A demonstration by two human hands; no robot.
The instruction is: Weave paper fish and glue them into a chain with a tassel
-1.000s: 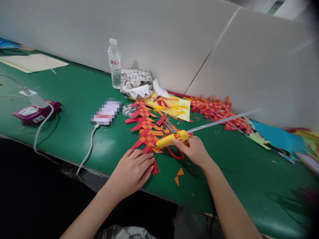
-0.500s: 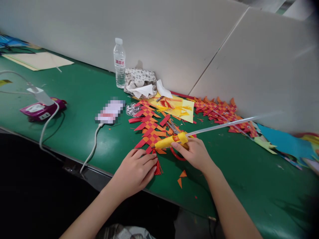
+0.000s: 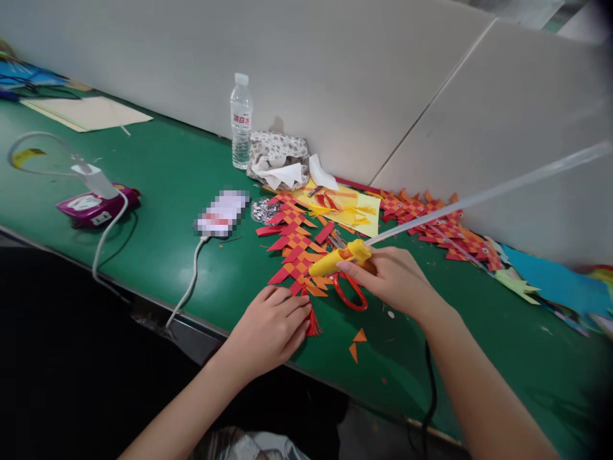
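My right hand is wrapped round a yellow hot glue gun, with a long clear glue stick rising from its back end. The gun's nozzle is over the near end of a red and orange woven paper fish with pointed side strips. At that end, the curled fingers of my left hand press on the top of a red tassel; the fingertips are partly hidden. Red-handled scissors lie beneath the gun, their blades partly covered.
Orange paper scraps lie near the front edge. Behind are a phone on a cable, sequins, a water bottle, a tissue pack and yellow sheets. More woven fish are piled right; a purple device is left.
The glue gun has lifted slightly from the tassel end, and its glue stick tilts up more. More of the scissors' handle shows. My left hand stays at the tassel; the view has shifted a little.
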